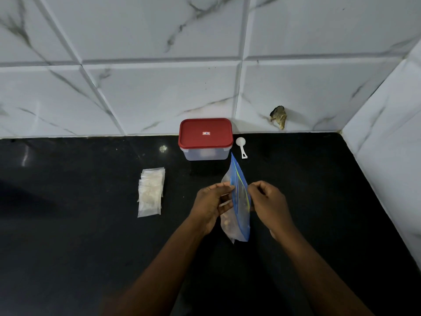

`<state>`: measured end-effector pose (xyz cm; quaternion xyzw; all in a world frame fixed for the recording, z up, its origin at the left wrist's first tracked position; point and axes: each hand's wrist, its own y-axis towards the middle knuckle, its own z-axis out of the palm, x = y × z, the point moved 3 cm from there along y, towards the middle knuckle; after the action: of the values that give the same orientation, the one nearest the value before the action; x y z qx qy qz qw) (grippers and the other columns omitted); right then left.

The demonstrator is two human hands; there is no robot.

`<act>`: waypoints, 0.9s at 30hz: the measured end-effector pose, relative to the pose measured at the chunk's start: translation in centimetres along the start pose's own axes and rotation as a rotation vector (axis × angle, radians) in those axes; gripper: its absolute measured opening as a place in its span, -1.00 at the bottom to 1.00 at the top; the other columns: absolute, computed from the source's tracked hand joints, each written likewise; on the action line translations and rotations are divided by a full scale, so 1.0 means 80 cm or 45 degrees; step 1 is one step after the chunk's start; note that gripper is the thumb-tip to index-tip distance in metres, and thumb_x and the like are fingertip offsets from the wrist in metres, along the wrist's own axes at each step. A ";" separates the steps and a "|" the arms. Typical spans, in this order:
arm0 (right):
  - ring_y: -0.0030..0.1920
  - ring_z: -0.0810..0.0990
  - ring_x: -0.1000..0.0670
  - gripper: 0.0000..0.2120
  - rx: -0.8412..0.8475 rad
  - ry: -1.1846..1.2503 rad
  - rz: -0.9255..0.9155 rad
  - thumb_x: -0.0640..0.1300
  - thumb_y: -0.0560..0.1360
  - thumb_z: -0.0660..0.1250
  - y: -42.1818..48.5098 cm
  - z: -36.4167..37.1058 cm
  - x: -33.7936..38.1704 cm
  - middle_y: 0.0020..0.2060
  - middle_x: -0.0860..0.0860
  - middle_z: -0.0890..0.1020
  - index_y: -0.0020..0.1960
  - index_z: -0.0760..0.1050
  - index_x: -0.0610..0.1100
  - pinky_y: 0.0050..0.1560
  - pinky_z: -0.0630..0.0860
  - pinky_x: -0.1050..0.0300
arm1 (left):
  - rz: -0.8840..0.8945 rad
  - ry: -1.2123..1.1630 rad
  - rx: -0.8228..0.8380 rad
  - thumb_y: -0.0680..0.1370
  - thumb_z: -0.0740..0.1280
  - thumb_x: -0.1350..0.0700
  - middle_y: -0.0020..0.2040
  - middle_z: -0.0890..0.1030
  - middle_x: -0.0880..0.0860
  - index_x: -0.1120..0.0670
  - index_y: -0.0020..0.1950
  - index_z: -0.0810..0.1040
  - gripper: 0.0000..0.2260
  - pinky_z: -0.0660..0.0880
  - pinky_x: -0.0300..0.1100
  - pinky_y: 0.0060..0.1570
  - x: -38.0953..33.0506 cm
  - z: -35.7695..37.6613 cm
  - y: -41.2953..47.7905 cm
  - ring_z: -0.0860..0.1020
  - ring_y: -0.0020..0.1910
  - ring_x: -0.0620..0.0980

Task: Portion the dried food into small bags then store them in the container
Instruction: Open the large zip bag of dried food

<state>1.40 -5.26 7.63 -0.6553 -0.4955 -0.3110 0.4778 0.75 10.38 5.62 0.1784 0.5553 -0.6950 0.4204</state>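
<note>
Black stone counter (68, 236) runs up to a wall of white marbled tiles (159, 87), and the work sits near the back corner. Just above the counter, the left hand (210, 206) and right hand (268, 201) hold a zip bag (239, 201) with a blue seal strip upright between them. Each hand pinches one lip of its mouth between thumb and curled fingers. Pale dried food (227, 218) shows through the clear lower half. The step looks like parting the seal to get at the contents. To do it well, the pinches should sit close to the strip and pull evenly apart, with the bag kept upright so nothing tips out, then the mouth spread wide enough for the scoop. That white scoop (241, 147) lies just right of the container (206, 153), a clear tub against the wall with its red lid (205, 133) on, so the lid has to come off before anything is stored. A fanned stack of small bags (151, 192) lies well to the left; whether they hold anything I cannot tell. The only marking is a small red-and-white sticker (206, 133) in the middle of the lid, too small to read. No brand or writing can be made out on the zip bag or the scoop.
</note>
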 end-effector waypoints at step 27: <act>-0.06 0.70 -0.10 -0.83 0.036 0.324 0.357 -0.08 0.59 0.39 0.018 -0.037 -0.009 -0.03 -0.14 0.70 0.08 0.62 -0.16 -0.07 0.66 -0.01 | -0.060 0.351 -0.144 0.62 0.37 0.13 0.11 0.65 0.18 0.16 0.18 0.66 -0.82 0.57 -0.17 -0.12 -0.039 -0.050 0.007 0.60 0.02 0.08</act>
<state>2.73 -8.36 7.53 -0.6665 -0.3392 -0.3151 0.5844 2.13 15.26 6.18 0.2354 0.6500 -0.6413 0.3331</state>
